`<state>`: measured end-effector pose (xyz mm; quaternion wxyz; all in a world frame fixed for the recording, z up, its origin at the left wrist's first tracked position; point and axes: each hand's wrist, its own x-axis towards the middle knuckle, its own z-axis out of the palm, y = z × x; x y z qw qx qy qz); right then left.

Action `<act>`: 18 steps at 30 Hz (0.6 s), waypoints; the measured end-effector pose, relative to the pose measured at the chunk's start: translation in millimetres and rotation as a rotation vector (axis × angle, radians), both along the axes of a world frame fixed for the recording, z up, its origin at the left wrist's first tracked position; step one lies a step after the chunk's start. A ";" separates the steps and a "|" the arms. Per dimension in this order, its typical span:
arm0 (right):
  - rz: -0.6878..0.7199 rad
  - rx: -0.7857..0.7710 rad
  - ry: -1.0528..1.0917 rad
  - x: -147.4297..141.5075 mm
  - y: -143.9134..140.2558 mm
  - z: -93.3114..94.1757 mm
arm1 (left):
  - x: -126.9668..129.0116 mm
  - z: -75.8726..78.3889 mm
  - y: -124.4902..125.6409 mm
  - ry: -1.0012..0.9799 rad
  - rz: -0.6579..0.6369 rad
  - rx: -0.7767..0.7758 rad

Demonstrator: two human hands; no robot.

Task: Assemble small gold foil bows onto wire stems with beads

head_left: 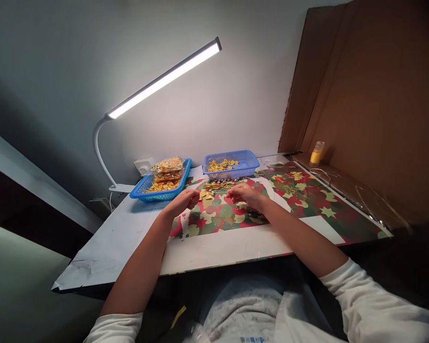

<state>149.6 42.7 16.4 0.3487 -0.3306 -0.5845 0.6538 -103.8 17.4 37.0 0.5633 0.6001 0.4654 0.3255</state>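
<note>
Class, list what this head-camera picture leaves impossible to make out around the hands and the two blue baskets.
Head view only:
- What the left hand and right hand pinch: too small, covered by fingers.
- Gold pieces between them: too small to identify.
- Left basket contents: bagged, blurred.
- Right basket: pieces too small.

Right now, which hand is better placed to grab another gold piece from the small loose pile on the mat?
Probably left: the left hand rests right beside the gold pieces, while the right hand sits farther off.
</note>
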 end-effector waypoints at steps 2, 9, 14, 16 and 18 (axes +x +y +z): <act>-0.015 -0.030 -0.027 1.2 -0.6 1.4 | -4.0 -1.3 1.5 0.024 -0.004 -0.017; -0.058 -0.078 -0.089 2.9 -5.4 8.8 | -2.7 -5.1 -0.4 0.112 0.012 -0.045; -0.008 0.163 -0.172 1.2 -6.7 6.2 | 1.1 -2.2 -1.3 0.161 0.125 0.243; -0.037 0.420 -0.261 -0.3 -10.0 5.6 | 9.0 0.6 -2.9 0.141 0.226 0.476; -0.104 0.733 -0.358 -1.5 -13.7 5.7 | 21.9 0.8 -4.8 0.098 0.221 0.599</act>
